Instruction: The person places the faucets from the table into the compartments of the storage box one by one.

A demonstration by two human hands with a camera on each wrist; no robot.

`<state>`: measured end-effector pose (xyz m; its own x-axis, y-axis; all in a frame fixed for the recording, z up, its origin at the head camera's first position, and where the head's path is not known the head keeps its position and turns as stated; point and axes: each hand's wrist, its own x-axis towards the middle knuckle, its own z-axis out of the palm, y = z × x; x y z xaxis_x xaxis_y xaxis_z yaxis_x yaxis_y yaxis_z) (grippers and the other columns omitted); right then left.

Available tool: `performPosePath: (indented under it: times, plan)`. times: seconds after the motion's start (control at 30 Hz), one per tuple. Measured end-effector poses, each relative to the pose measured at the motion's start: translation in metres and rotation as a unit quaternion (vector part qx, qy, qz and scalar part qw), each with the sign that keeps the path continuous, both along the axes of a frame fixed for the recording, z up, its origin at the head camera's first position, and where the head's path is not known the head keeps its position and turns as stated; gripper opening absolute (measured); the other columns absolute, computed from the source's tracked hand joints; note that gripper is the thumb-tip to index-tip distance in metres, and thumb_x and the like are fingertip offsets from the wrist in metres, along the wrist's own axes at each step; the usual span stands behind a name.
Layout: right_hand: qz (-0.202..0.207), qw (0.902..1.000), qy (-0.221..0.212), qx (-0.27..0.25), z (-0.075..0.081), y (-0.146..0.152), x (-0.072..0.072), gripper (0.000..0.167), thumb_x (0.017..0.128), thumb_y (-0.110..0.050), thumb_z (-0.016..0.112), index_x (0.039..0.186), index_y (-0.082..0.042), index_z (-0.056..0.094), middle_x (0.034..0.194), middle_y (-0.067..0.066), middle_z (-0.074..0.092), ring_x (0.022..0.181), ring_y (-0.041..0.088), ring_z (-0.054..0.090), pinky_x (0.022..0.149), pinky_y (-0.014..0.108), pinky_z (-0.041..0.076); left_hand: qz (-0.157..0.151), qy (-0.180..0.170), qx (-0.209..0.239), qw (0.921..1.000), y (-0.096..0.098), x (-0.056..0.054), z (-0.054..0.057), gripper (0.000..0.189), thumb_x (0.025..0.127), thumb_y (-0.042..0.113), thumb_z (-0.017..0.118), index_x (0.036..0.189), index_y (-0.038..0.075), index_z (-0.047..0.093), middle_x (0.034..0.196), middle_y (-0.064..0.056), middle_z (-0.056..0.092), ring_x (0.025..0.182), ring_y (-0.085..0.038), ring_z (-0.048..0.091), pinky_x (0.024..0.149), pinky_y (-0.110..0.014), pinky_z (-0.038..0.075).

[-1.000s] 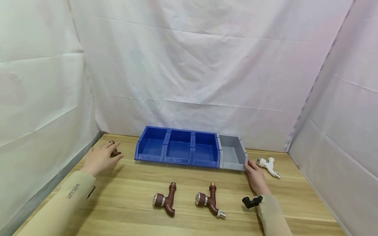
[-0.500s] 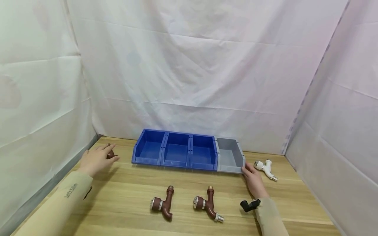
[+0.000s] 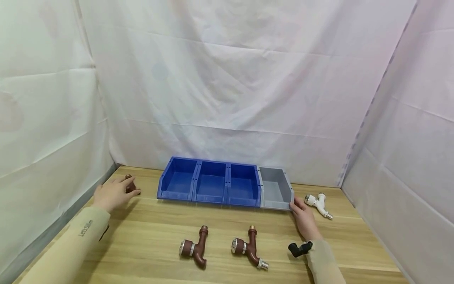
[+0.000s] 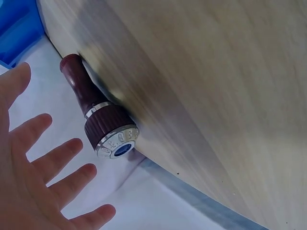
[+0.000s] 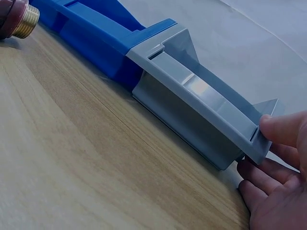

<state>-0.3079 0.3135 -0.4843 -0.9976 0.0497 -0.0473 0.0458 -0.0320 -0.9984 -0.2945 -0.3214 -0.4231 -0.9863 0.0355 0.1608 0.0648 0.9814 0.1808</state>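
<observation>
At the far left of the table, my left hand (image 3: 112, 194) is beside a maroon faucet (image 3: 130, 186), which it partly covers in the head view. The left wrist view shows that hand's fingers spread and apart from the faucet's ribbed knob (image 4: 111, 123). My right hand (image 3: 306, 217) pinches the front right corner of a grey bin (image 3: 276, 205). In the right wrist view, its thumb lies on the bin's rim and the other fingers are below. Several blue bins (image 3: 209, 197) join the grey one in a row.
Two more maroon faucets lie in front of the bins, one in the middle (image 3: 200, 248) and one to its right (image 3: 251, 247). A black fitting (image 3: 300, 249) is by the right sleeve. A white faucet (image 3: 320, 205) lies right of the right hand. White cloth (image 3: 230, 79) encloses the table.
The head view has shifted slightly. My left hand has moved a little to the left, and more of the faucet beside it shows. The right hand keeps its hold on the grey bin.
</observation>
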Motion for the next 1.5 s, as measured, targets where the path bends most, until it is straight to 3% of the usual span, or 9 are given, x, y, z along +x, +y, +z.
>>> performPosePath:
  times: [0.5,1.03,1.23,1.5]
  plan:
    - [-0.011,0.9996,0.003,0.025,-0.006,0.002,0.000,0.059,0.104,-0.013,0.046,0.151,0.006,0.017,0.157,0.021,0.019,0.142,0.026,0.022,0.113,0.035,0.023,0.000,-0.025,-0.010,0.9996,-0.005,-0.008,-0.004,0.076,0.089,0.061,0.056,0.142,0.007,0.048,0.141,-0.031,0.041,0.126,-0.055,0.037,0.087,-0.076,0.031]
    - [-0.011,0.9997,0.019,0.006,-0.006,-0.001,-0.002,0.056,0.103,-0.008,0.044,0.150,0.010,0.018,0.156,0.024,0.019,0.142,0.029,0.022,0.113,0.037,0.023,0.005,-0.040,-0.003,0.9992,-0.010,-0.013,-0.012,0.080,0.086,0.064,0.058,0.140,0.005,0.050,0.139,-0.033,0.041,0.120,-0.059,0.039,0.082,-0.075,0.035]
    - [-0.010,0.9998,0.017,-0.001,-0.006,-0.001,-0.002,0.057,0.103,-0.009,0.045,0.150,0.009,0.018,0.156,0.023,0.019,0.142,0.027,0.023,0.113,0.036,0.023,0.000,-0.044,-0.006,0.9990,-0.010,-0.015,-0.012,0.077,0.087,0.059,0.061,0.137,0.002,0.052,0.128,-0.038,0.048,0.112,-0.059,0.046,0.074,-0.067,0.044]
    - [-0.011,0.9998,0.017,0.005,-0.006,0.000,-0.001,0.056,0.103,-0.009,0.044,0.150,0.009,0.018,0.156,0.024,0.019,0.143,0.028,0.022,0.114,0.037,0.022,-0.007,-0.043,-0.003,0.9991,-0.009,-0.019,-0.016,0.074,0.086,0.056,0.063,0.134,0.001,0.054,0.120,-0.039,0.053,0.106,-0.057,0.052,0.069,-0.062,0.047]
